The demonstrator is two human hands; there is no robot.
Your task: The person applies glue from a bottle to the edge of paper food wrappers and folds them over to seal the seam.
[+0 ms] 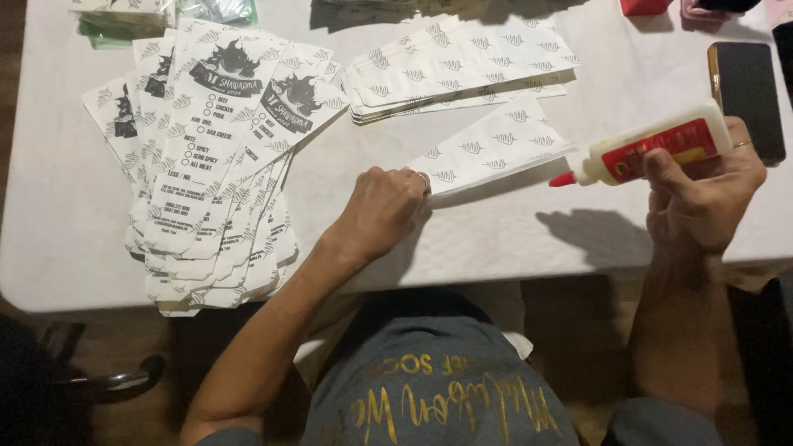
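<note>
At the left of the frame a fanned pile of flat white paper sleeves with black printing and check boxes (211,157) spreads across the white bench (496,231), its lower end hanging past the near edge. Right of it, in the middle, the left hand (382,211) lies curled into a loose fist, knuckles down, pressing the near end of a single white paper sleeve patterned with small grey leaf marks (496,149); a ring shows on one finger. That sleeve lies slanted from the fist up toward the right. Above it, at the upper middle, sits a stack of the same leaf-patterned sleeves (462,66), just apart from the single one. Further right, the right hand (702,202) is wrapped around a white plastic glue bottle with a red label and red tip (652,153), held on its side above the bench, the tip pointing left near the sleeve's right end. At the far right edge a dark phone (747,95) lies flat on the bench.
</note>
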